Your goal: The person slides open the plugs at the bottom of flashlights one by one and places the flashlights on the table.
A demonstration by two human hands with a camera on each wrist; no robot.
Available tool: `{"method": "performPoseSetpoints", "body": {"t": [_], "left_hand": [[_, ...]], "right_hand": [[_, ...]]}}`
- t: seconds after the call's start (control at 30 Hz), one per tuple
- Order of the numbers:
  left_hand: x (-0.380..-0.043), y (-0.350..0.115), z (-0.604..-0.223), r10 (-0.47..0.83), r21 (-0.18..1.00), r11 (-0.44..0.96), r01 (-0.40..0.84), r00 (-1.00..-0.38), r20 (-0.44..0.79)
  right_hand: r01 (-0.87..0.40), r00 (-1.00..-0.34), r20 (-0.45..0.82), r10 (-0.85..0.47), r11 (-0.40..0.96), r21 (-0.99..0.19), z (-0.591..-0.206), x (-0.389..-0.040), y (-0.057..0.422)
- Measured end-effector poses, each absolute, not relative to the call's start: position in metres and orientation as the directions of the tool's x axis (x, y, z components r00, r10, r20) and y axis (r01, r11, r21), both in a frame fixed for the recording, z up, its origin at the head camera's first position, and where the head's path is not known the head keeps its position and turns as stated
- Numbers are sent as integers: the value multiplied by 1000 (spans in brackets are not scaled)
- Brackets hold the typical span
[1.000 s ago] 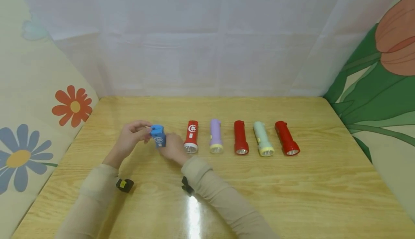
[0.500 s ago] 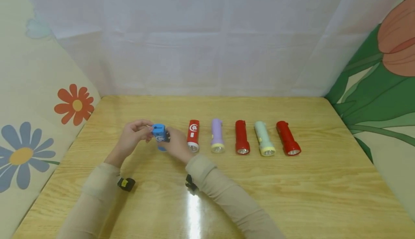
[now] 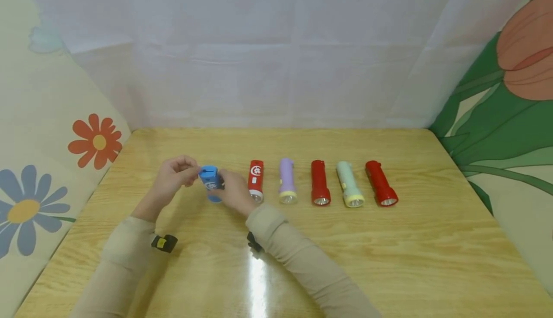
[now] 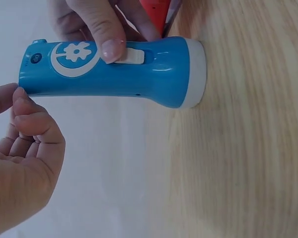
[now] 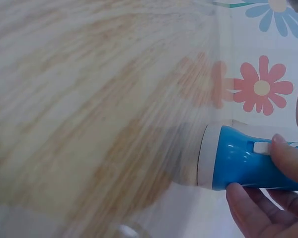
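Observation:
A blue flashlight [image 3: 209,176] with a white flower print, white switch and white head rim stands nearly upright, head down, at the left of the row. My right hand [image 3: 235,191] grips its body from the right. In the left wrist view the right thumb [image 4: 108,42] lies over the edge of the white switch, and the head rim [image 4: 197,74] is close to the tabletop. My left hand [image 3: 173,176] pinches at the tail corner, thumb and forefinger meeting there. The right wrist view shows the head of the blue flashlight [image 5: 243,161] with right-hand fingers curled beneath it.
Right of the hands lie a red-and-white flashlight [image 3: 256,179], a purple one [image 3: 287,179], a red one [image 3: 320,181], a mint green one [image 3: 349,182] and another red one [image 3: 381,182]. They rest on a wooden table [image 3: 389,260] before a white cloth backdrop [image 3: 276,68].
My right hand has shifted on the blue flashlight, its thumb now across the front and the lower end in sight. My left hand stays at the tail, moving only slightly.

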State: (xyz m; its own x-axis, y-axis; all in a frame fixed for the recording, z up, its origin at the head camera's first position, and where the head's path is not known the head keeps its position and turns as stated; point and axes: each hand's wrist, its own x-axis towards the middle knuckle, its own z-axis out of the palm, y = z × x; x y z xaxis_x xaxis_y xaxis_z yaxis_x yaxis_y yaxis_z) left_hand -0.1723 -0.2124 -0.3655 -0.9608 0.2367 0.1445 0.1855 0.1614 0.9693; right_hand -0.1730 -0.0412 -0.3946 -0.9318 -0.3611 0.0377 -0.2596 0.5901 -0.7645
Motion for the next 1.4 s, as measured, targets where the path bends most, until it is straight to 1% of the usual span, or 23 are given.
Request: {"method": "performPoseSetpoints", "body": {"t": [0.2, 0.5, 0.63, 0.87, 1.07, 1.4], "left_hand": [[-174, -212, -362, 239, 964, 228, 140, -967, 84], [-178, -211, -356, 205, 951, 307, 13, -977, -53], [-179, -211, -354, 195, 944, 330, -26, -976, -95], [-181, -210, -350, 192, 921, 385, -51, -972, -135], [-183, -210, -348, 178, 896, 438, -70, -971, -163], [-183, -209, -347, 179, 896, 440, -59, -972, -152]], "right_hand": [[-265, -929, 37, -369, 590, -762, -395, -174, -41], [-257, -928, 24, -373, 589, -766, -395, -174, -42], [-257, -926, 24, -376, 583, -771, -395, -175, -42], [-309, -914, 60, -400, 594, -743, -393, -175, -41], [-309, -912, 52, -408, 595, -742, -393, -175, -41], [-306, -913, 49, -405, 600, -739, -394, -176, -43]]}}
